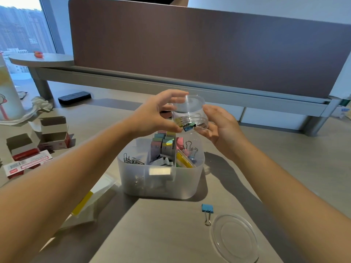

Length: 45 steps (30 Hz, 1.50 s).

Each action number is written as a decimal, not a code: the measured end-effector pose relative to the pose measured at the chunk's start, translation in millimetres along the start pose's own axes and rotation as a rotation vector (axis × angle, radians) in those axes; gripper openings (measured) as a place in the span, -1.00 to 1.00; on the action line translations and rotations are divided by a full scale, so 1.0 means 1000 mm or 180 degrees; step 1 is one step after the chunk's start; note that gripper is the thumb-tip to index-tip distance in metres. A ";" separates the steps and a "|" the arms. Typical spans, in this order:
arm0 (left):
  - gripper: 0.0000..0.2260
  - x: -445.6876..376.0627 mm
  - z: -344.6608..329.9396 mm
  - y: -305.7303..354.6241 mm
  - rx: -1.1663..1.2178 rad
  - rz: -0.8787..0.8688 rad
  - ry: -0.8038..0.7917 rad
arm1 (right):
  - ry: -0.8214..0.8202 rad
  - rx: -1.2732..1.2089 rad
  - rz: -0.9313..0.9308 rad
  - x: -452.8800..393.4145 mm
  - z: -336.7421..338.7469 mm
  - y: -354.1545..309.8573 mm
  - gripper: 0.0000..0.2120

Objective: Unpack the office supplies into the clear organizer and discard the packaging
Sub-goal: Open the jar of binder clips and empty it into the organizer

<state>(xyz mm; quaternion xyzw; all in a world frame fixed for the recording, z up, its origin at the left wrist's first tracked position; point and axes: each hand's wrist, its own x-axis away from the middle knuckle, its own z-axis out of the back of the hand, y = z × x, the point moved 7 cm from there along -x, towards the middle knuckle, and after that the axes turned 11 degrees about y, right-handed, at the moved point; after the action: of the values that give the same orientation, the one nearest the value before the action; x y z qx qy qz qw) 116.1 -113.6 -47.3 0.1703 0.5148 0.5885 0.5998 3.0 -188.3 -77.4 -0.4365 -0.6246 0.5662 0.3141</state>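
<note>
A clear plastic jar (189,108) is held upside down above the clear organizer (161,179). My left hand (155,114) grips its left side with curled fingers. My right hand (220,124) cups its right side near the mouth. Coloured binder clips (187,126) hang at the jar's mouth, between my fingers. The organizer's compartments hold paper clips (133,160), pastel staple boxes (164,143) and binder clips (190,150). One blue binder clip (207,212) lies on the desk in front of the organizer. The jar's clear lid (234,237) lies beside it.
Opened red-and-white cardboard boxes (38,143) sit at the left. A clear plastic package with a yellow strip (89,202) lies left of the organizer. A black remote (74,97), crumpled tissue (41,105) and a tall white bottle (9,92) stand further back. A brown partition (209,48) bounds the desk.
</note>
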 end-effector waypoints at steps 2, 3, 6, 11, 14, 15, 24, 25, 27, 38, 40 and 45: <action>-0.43 0.002 -0.001 0.002 -0.0007 -0.0077 -0.0045 | -0.0019 0.0106 0.0066 0.000 0.001 0.001 -0.81; -0.44 0.004 -0.002 0.004 0.0032 -0.0098 -0.0072 | -0.0017 0.0147 0.0103 0.000 0.002 0.001 -0.77; -0.55 0.006 -0.001 0.006 0.0226 -0.0096 -0.0070 | -0.0032 0.0202 0.0242 0.002 0.003 -0.001 -0.75; -0.71 0.006 0.003 0.006 0.0343 -0.0106 0.0074 | -0.0112 0.0295 0.0437 0.006 0.002 -0.006 -0.86; -0.72 0.006 0.002 0.007 0.0329 -0.0114 0.0134 | -0.0053 0.0370 0.0632 0.008 0.004 -0.010 -0.86; -0.73 0.006 0.002 0.007 0.0312 -0.0117 0.0155 | -0.0020 0.0387 0.0673 0.007 0.005 -0.011 -0.87; -0.68 0.005 0.001 0.023 0.0038 -0.0335 0.0327 | -0.0047 0.0128 0.0622 0.004 0.005 -0.022 -0.85; -0.67 0.007 0.001 0.024 -0.0025 -0.0368 0.0284 | -0.0155 0.0201 0.0631 0.007 0.005 -0.020 -0.83; -0.66 0.012 -0.001 0.022 -0.0156 -0.0387 0.0227 | -0.0269 0.0371 0.0688 0.012 0.006 -0.014 -0.79; -0.62 0.016 0.003 0.009 -0.0388 -0.0452 0.0239 | -0.0253 0.1027 0.1568 0.031 0.004 -0.017 -0.68; -0.62 0.015 0.004 0.007 -0.0295 -0.0398 0.0257 | -0.0215 0.1022 0.1590 0.030 0.002 -0.020 -0.68; -0.64 0.014 0.004 0.006 -0.0138 -0.0283 0.0383 | -0.0096 0.0930 0.1318 0.020 0.003 -0.018 -0.76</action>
<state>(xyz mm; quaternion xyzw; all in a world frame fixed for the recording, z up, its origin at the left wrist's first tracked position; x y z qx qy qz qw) 112.5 -98.0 -46.5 0.0985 0.5440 0.5814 0.5969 -11.7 -170.9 -62.0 -0.4966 -0.4382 0.7092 0.2418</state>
